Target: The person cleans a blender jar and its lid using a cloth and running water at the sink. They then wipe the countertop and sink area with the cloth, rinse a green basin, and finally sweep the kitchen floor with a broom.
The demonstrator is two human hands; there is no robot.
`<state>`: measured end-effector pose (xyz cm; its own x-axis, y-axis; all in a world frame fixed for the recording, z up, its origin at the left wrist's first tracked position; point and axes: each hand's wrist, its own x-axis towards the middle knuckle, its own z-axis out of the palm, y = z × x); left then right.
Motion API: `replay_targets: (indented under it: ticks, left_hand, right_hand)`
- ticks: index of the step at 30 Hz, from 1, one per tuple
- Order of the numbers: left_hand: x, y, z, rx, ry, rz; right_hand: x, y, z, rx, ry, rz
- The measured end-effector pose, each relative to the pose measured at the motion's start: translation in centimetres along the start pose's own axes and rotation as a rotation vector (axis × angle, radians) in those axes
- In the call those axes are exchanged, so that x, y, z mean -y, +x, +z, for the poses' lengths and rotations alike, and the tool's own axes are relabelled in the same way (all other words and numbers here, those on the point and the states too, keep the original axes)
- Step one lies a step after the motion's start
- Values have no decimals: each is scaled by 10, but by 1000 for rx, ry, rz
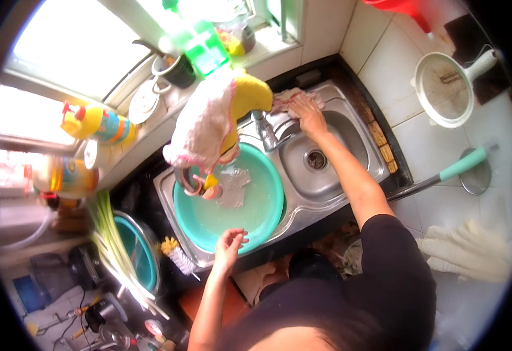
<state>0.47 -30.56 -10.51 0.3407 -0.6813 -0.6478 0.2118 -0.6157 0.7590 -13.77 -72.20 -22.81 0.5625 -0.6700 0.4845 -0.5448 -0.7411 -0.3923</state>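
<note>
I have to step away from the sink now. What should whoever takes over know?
Left hand: grips the near rim of the teal basin sitting in the left sink bowl.
Right hand: presses a pinkish cloth on the steel ledge behind the right sink bowl.
Basin holds cloudy water and a pale submerged item I can't identify. Right bowl is empty, drain open.
Done: basin filled. Left, apparently: wiping the ledge, dealing with the basin.

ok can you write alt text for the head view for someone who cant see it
Seen from above, a person at a steel double sink presses the right hand on a cloth at the sink's back edge, while the left hand grips the rim of a teal basin of water. Green onions lie left.
</note>
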Motion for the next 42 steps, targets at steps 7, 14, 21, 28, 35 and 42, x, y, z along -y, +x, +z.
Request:
replay_targets:
  ticks: [7,14,21,28,35,42]
  left_hand:
    - [42,-8,-21,-146,-28,-101]
    - [49,-7,-16,-143,-36,-87]
    - [36,-19,-24,-209,-60,11]
    - [47,-40,-36,-296,-192,-36]
    - [19,10,-48,-270,-133,187]
    - [-75,110,-55,-492,481,502]
  right_hand:
    - [63,-37,25,-31,134,-24]
    - [112,-102,-5,145,355,42]
    - [79,-98,-84,520,955,957]
    - [2,46,-73,130,375,-55]
    - [-22,98,39,736,26,-181]
    - [-27,90,47,634,17,-232]
